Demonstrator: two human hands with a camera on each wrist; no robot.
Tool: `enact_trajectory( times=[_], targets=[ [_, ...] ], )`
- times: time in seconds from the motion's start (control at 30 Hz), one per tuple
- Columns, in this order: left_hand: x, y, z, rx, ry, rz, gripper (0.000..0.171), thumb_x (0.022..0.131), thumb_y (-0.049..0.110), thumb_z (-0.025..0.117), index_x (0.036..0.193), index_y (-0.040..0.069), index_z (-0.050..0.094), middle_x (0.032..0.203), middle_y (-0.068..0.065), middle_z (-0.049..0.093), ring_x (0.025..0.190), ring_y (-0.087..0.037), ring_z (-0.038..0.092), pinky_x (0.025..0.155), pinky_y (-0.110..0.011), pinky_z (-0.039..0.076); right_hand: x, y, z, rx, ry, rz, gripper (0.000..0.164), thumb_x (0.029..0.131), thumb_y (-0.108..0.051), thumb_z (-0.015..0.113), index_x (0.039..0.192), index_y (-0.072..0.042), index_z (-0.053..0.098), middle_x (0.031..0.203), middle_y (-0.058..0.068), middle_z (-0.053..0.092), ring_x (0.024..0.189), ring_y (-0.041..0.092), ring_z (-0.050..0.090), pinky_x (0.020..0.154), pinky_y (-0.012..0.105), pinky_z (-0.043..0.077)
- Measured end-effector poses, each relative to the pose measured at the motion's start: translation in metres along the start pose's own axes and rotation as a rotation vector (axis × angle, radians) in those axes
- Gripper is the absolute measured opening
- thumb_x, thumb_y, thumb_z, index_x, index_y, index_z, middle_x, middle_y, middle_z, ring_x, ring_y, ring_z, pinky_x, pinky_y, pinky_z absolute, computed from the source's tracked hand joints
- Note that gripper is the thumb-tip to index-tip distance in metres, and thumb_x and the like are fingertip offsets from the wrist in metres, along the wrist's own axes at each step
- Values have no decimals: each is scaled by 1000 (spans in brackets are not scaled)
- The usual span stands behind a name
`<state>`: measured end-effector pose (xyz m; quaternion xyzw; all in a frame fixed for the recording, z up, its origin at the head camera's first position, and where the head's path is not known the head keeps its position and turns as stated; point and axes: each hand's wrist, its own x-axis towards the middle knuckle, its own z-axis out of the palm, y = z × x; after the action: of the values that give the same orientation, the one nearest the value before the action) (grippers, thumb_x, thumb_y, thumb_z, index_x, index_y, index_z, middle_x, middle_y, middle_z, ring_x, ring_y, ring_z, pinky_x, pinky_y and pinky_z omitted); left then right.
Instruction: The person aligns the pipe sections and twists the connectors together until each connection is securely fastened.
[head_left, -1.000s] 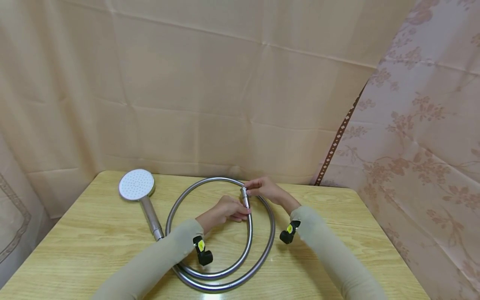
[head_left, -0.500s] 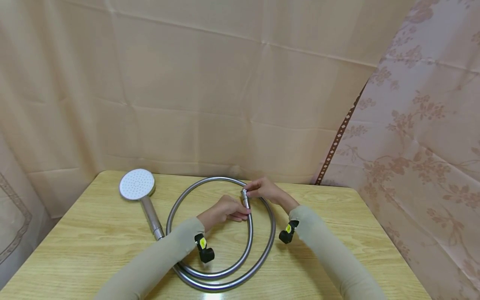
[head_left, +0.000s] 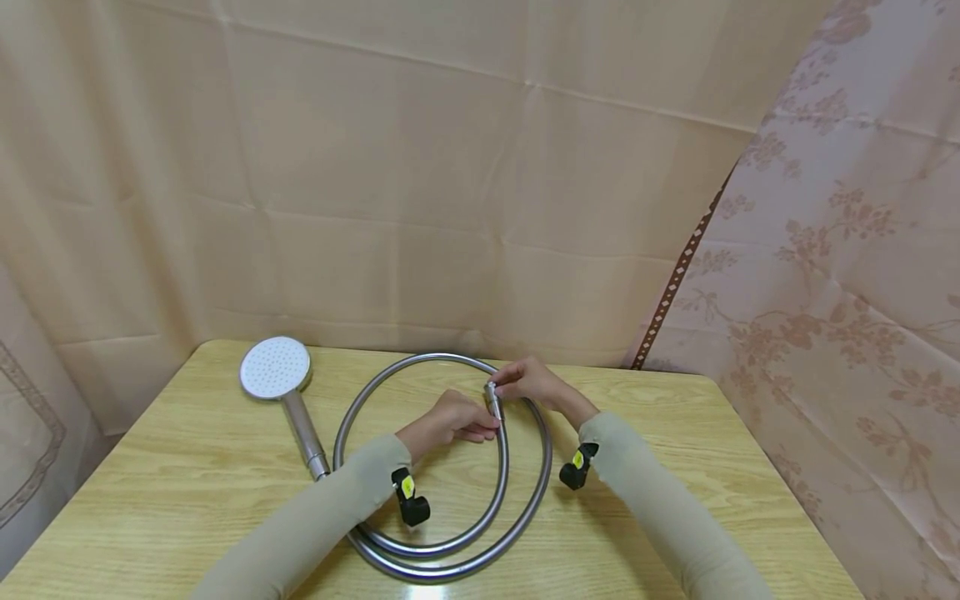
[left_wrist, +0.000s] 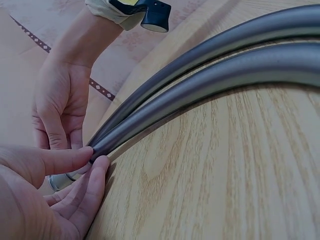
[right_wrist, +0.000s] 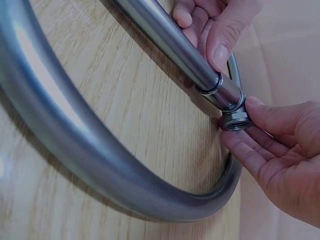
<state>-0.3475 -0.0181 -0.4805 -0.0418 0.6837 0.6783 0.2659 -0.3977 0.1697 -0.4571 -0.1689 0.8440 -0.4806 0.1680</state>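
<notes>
A grey metal shower hose (head_left: 504, 475) lies coiled on the table, its free end tipped with a metal nut (right_wrist: 236, 120). My left hand (head_left: 455, 417) pinches the hose between thumb and fingers just below that end fitting. With thumb and fingertips, my right hand (head_left: 534, 383) pinches the nut, whose threaded opening shows in the right wrist view. In the left wrist view the hose (left_wrist: 165, 97) runs away from my left fingertips in two strands. Left of the coil, a shower head (head_left: 275, 368) with a white face and grey handle lies face up, joined toward the hose.
The wooden table (head_left: 645, 533) has its back edge close to a beige curtain (head_left: 375, 208). A pink floral cloth (head_left: 847, 275) hangs on the right. A black wrist camera (head_left: 411, 500) sits on the left sleeve, another black camera (head_left: 577, 468) on the right.
Both hands stay at the hose end. The nut end has tilted and dropped slightly toward me, and my right fingers have shifted a little on it.
</notes>
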Motion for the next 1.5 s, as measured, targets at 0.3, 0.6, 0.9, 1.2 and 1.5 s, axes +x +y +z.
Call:
enact_trajectory(
  times=[0.3, 0.6, 0.9, 1.2, 1.5],
  targets=[
    [0, 0, -1, 3, -12, 21, 10, 83, -4, 79, 92, -7, 77, 66, -5, 74, 57, -10, 70, 56, -22, 59, -2, 0, 0, -27, 22, -9, 24, 90, 4, 72, 113, 12, 71, 110, 24, 74, 86, 4, 63, 75, 17, 51],
    [-1, -1, -3, 22, -15, 17, 9, 85, -2, 78, 93, -7, 77, 67, -4, 73, 60, -9, 70, 57, -21, 59, -1, 3, 0, -43, 14, -12, 22, 89, 5, 72, 110, 11, 73, 107, 21, 76, 85, 6, 62, 73, 18, 51],
    [-1, -2, -2, 10, -17, 26, 8, 85, -4, 77, 92, -7, 76, 66, -5, 73, 59, -10, 70, 57, -23, 60, -2, 4, 2, -41, 20, -31, 23, 88, 7, 72, 111, 13, 71, 109, 27, 73, 87, 9, 65, 71, 17, 49],
    [-1, -2, -3, 20, -31, 28, 11, 86, -2, 77, 95, -6, 76, 69, -5, 74, 60, -10, 71, 59, -23, 60, -3, 3, 1, -43, 20, -7, 22, 90, 6, 71, 111, 12, 72, 108, 25, 75, 86, 9, 65, 72, 19, 51],
    [-3, -2, -4, 29, -40, 32, 14, 88, 0, 75, 100, -6, 76, 71, -3, 75, 63, -9, 71, 60, -22, 60, -5, -2, 1, -28, 15, 15, 23, 93, 1, 70, 113, 13, 70, 109, 25, 75, 83, 7, 66, 72, 19, 52]
  ],
)
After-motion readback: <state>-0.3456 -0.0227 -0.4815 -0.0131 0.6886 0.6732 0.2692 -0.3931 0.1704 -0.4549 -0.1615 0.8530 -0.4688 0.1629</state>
